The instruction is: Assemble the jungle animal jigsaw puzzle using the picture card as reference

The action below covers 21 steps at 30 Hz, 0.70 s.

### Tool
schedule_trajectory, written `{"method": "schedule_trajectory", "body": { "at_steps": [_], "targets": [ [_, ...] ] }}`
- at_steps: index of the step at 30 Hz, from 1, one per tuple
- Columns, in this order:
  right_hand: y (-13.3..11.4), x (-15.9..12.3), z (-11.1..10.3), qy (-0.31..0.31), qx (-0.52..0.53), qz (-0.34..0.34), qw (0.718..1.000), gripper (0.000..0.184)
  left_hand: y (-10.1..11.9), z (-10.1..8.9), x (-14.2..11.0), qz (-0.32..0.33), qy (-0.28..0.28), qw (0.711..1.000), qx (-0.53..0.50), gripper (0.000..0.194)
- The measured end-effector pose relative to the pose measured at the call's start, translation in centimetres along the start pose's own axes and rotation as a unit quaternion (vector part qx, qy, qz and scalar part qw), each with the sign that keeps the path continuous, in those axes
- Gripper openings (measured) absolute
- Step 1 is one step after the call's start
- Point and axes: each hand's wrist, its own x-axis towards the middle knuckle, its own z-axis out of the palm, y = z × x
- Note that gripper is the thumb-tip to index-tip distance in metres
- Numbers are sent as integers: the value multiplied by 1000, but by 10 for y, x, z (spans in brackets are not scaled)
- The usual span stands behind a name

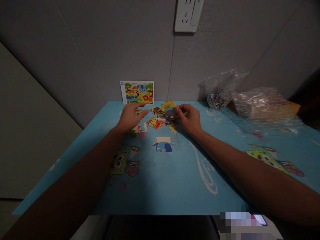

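Between thumb and fingers, my right hand (pixel 189 118) holds a jigsaw puzzle piece (pixel 170 113) with grey and red on it, above the right side of a heap of jigsaw pieces (pixel 152 122). My left hand (pixel 131 116) hovers at the heap's left edge, its thumb and fingers apart and nothing between them. Nearer to me, a blue elephant puzzle piece (pixel 163 147) lies on the table, with a pale strip at its top. Against the wall leans a picture card (pixel 137 92) showing a lion, an elephant and trees.
The light blue table cover (pixel 160 186) has cartoon prints. At the back right lie a clear bag of metal items (pixel 218 96) and crumpled clear plastic packaging (pixel 262 103). A wall socket (pixel 187 16) is above. Part of the lower right is pixelated.
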Motion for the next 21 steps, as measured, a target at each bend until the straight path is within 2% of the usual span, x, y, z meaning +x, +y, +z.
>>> {"method": "schedule_trajectory", "body": {
  "at_steps": [3, 5, 7, 8, 10, 12, 16, 21],
  "targets": [
    [-12, -4, 1, -77, 10, -47, 996, 32, 15, 12, -6, 16, -74, 993, -86, 43],
    [-17, -5, 0, -123, -15, -72, 990, 31, 17, 17, -6, 4, -75, 991, -108, 39],
    [-18, -5, -1, -161, -56, -100, 980, 30, 11, 15, -2, -31, -6, 994, -103, 34],
    [-16, -5, -2, -181, -77, -116, 974, 32, 6, 12, 1, -59, 51, 992, -99, 33],
    [-12, -4, -2, -219, -110, -143, 959, 37, -8, 3, 7, -116, 129, 979, -104, 38],
    [-8, -3, -2, -244, -129, -151, 949, 38, -21, -5, 12, -165, 154, 966, -130, 45],
    [-8, -2, -4, -254, -145, -148, 945, 34, -32, -12, 14, -211, 111, 960, -146, 51],
    [-13, -2, -3, -284, -162, -178, 928, 39, -34, -6, 11, -220, 22, 969, -109, 41]
  ]
}}
